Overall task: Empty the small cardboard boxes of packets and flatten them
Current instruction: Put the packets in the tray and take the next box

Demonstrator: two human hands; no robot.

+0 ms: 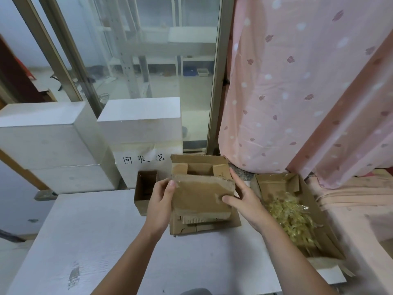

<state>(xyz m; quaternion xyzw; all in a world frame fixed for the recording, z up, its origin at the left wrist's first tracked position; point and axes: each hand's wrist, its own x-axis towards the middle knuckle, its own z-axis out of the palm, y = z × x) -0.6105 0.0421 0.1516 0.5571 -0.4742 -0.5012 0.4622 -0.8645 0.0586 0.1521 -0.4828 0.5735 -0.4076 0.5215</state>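
Cardboard box (202,196) held by left hand (160,206) and right hand (244,201).

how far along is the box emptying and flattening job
Done, by the look of it: flattened cardboard pieces lie stacked on the table, and clear packets sit heaped in the open carton on the right. In hand: the left hand and right hand hold an open small box above that stack. Left: flattening it, plus the narrow upright box beside it, whose contents I cannot make out.
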